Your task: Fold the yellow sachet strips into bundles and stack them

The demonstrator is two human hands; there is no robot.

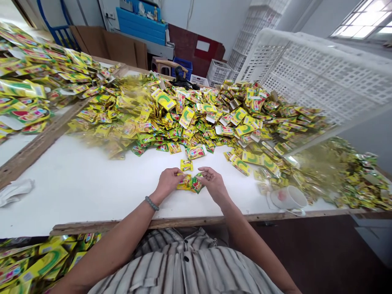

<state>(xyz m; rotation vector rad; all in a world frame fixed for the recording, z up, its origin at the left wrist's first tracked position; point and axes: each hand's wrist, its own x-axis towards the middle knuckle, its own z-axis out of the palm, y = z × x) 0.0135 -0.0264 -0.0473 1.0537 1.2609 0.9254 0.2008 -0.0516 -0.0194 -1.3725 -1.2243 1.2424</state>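
Over the white tabletop [122, 192], my left hand [167, 182] pinches a small yellow candy packet [185, 182] between thumb and fingers. Close beside it, my right hand [215, 185] has its thumb and fingers closed on a green packet [197, 184]. The two packets touch or overlap; which lies on top I cannot tell. Just beyond them lies another yellow packet [186, 165]. A small printed carton [196, 152] with an open white flap rests behind that, at the front of a large heap of packets and cartons [183, 118].
A white plastic crate [318, 69] is tipped on its side at the right, with cartons spilling out. A white mug [289, 198] stands near the front edge. More cartons lie left of a wooden strip [43, 141] and below the table. A crumpled white cloth [15, 192] lies left.
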